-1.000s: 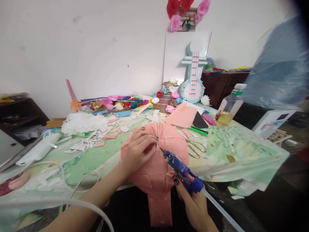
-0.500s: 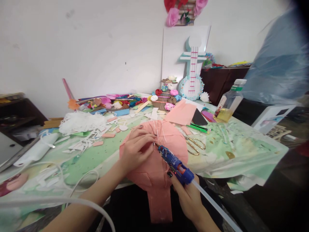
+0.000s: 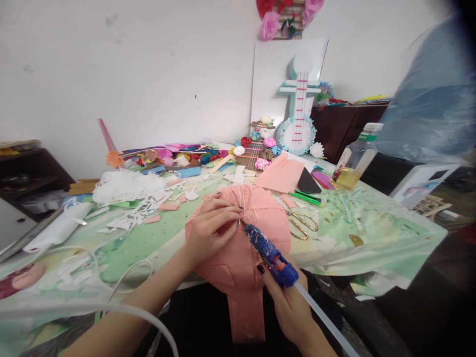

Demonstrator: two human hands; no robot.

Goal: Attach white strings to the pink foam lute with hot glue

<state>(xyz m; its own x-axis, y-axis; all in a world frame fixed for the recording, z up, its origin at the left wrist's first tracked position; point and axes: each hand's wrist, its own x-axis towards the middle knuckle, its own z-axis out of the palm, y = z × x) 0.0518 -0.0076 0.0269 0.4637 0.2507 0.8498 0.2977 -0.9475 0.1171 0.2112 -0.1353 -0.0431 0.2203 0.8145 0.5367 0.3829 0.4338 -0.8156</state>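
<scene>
A blue glue gun (image 3: 271, 258) with a long clear glue stick (image 3: 323, 317) in its back end is gripped by my right hand (image 3: 292, 307). Its nozzle points up and left, close to my left fingertips. My left hand (image 3: 215, 225) rests over a round pink paper-covered piece (image 3: 267, 213) with a strip-like neck (image 3: 247, 317) toward me. Its fingers are pinched together by the white strings (image 3: 243, 198) on the pink surface; a short white end shows beneath them. The pink piece lies partly over the table edge, above my lap.
Gold-handled scissors (image 3: 303, 225), a green pen (image 3: 307, 197) and a dark phone (image 3: 308, 181) lie to the right, near a bottle (image 3: 353, 158). A bundle of white string (image 3: 126, 186) and paper scraps lie left. A white cord (image 3: 111, 308) crosses by my left arm. A guitar-shaped craft (image 3: 297, 109) stands behind.
Both hands, the glue gun and the pink piece stay in nearly the same place. The view has shifted very slightly.
</scene>
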